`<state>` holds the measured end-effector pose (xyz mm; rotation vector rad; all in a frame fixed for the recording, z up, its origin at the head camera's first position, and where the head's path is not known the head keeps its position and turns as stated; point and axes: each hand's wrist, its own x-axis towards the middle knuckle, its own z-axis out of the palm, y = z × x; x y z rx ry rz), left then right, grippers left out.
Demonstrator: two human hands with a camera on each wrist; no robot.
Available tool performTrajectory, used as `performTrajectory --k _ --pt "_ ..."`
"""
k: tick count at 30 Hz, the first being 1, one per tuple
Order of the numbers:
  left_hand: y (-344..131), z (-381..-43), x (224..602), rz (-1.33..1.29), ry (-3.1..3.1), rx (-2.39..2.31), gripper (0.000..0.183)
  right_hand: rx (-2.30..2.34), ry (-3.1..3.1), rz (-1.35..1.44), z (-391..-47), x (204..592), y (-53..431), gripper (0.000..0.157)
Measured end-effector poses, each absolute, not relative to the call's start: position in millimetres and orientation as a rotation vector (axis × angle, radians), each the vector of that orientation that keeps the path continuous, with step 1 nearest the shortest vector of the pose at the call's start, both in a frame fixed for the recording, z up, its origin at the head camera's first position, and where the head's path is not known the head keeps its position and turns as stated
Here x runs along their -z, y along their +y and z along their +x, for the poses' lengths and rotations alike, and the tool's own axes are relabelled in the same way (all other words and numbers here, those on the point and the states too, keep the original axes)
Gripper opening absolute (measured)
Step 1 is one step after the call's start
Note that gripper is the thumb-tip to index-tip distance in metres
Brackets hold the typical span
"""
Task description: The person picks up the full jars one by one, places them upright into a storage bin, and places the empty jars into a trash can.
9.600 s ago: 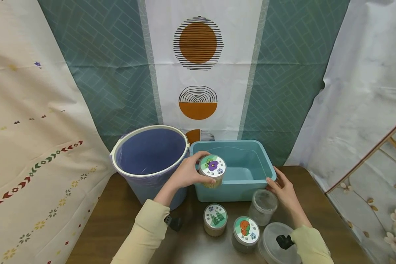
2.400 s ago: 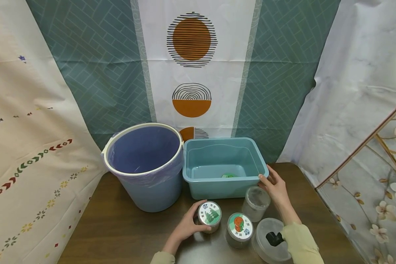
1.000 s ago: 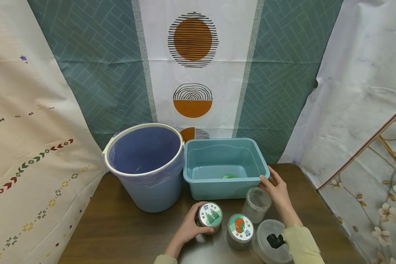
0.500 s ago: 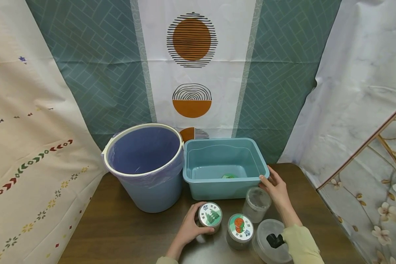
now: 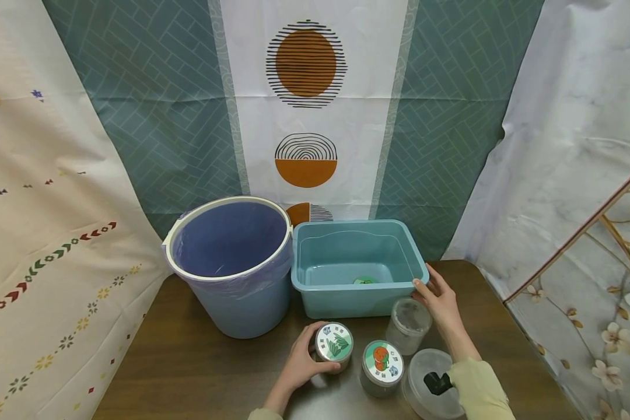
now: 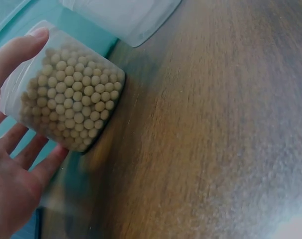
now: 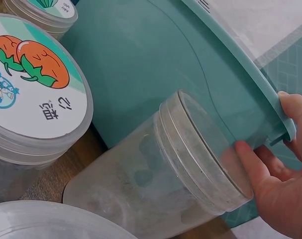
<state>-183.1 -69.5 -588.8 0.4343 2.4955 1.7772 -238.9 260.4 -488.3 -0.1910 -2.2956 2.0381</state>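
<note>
My left hand grips a clear jar by its side, thumb and fingers on opposite sides. Its lid has a green-leaf label, and pale round beads or beans fill it. The jar stands on the table. At the front right corner of the teal basin, my right hand pinches the rim between thumb and fingers. A green patch shows on the basin floor. Close by stand a jar with an orange-fruit label and a clear jar without a label.
A blue bucket with a white rim stands left of the basin, touching or almost touching it. A wide translucent container is at the front right of the wooden table. Patterned cloth hangs behind.
Earlier my left hand held a purple-flower-labelled jar at the basin's front rim. It then took hold of the leaf-labelled jar and has barely moved since. My right hand stays on the rim.
</note>
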Motion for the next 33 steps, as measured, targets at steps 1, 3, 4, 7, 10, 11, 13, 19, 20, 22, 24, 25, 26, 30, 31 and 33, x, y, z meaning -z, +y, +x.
performTrajectory --k 1,3,4,7,10,11,13,19,20,22,24,25,26,30,31,33 --pt "-70.0 -182.8 588.4 0.434 2.493 -1.776 0.088 -2.041 -2.291 -0.188 -238.9 488.6 260.3 0.074" --pt "-71.2 -182.4 586.4 0.436 2.486 -1.787 0.086 -2.050 -2.282 -0.185 -238.8 488.6 260.4 0.074" --pt "-71.9 -182.5 584.9 0.436 2.480 -1.793 0.086 -2.051 -2.281 -0.184 -239.0 488.5 260.5 0.075" --pt "-74.0 -183.6 578.0 0.444 2.502 -1.783 0.084 -2.061 -2.278 -0.203 -239.0 486.2 260.8 0.074" --pt "-76.1 -185.9 568.5 0.466 2.579 -1.722 0.085 -2.064 -2.290 -0.227 -239.0 483.0 261.4 0.074" --pt "-76.7 -186.7 565.3 0.480 2.607 -1.699 0.086 -2.068 -2.295 -0.234 -239.1 482.4 261.6 0.073" --pt "-77.8 -188.1 558.1 0.506 2.657 -1.659 0.086 -2.066 -2.309 -0.242 -239.0 481.5 262.1 0.073" --pt "-78.5 -192.1 531.4 0.530 2.681 -1.640 0.086 -2.081 -2.287 -0.216 -239.2 482.2 262.8 0.072" --pt "-78.6 -192.3 526.2 0.532 2.677 -1.645 0.086 -2.087 -2.278 -0.209 -239.2 482.5 262.8 0.072" --pt "-78.9 -192.2 515.7 0.535 2.673 -1.650 0.086 -2.097 -2.262 -0.200 -239.5 483.8 262.8 0.072" --pt "-79.6 -192.4 505.7 0.543 2.663 -1.660 0.086 -2.112 -2.236 -0.195 -239.5 484.9 262.3 0.073" --pt "-80.0 -192.6 500.8 0.548 2.655 -1.669 0.086 -2.114 -2.234 -0.193 -239.5 485.3 262.1 0.073" --pt "-80.4 -193.1 496.1 0.555 2.650 -1.674 0.086 -2.112 -2.237 -0.191 -239.6 485.6 262.0 0.073" --pt "-81.7 -194.8 477.7 0.575 2.627 -1.689 0.085 -2.120 -2.247 -0.193 -240.0 485.6 263.0 0.074" --pt "-81.9 -195.3 473.3 0.576 2.621 -1.690 0.085 -2.120 -2.263 -0.196 -240.5 485.7 263.5 0.073" --pt "-82.1 -196.6 464.3 0.577 2.622 -1.678 0.085 -2.122 -2.264 -0.198 -240.8 486.8 263.9 0.073"
